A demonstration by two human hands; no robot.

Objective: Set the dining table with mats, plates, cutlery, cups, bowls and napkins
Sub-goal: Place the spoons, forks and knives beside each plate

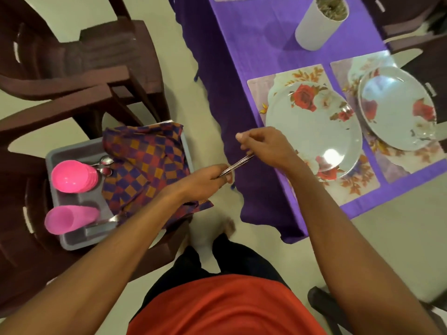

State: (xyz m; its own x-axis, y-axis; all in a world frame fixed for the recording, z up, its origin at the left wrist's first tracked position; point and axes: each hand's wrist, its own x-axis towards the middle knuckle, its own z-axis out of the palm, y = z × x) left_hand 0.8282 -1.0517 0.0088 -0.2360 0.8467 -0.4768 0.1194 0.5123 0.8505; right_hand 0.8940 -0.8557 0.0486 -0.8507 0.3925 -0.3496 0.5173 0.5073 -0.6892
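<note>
Both ends are held: the left grip (205, 181) clenches the lower end of the thin silver metal cutlery bundle (238, 163), and the right grip (263, 146) pinches its upper end. Its long axis slants up to the right — over open floor between the grey plastic tray (79, 148) and the purple-clothed surface (254, 52), whose cloth edge hangs just beside it — near the floral white plate (314, 131).

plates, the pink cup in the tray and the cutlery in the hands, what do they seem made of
The plates look glossy, with bright glare and printed roses: glazed ceramic or melamine, hard to tell which. The pink cup is likely plastic: even bright colour, slightly translucent, soft sheen. The cutlery looks like metal, probably stainless steel: thin silvery handles with streaky reflections.
</note>
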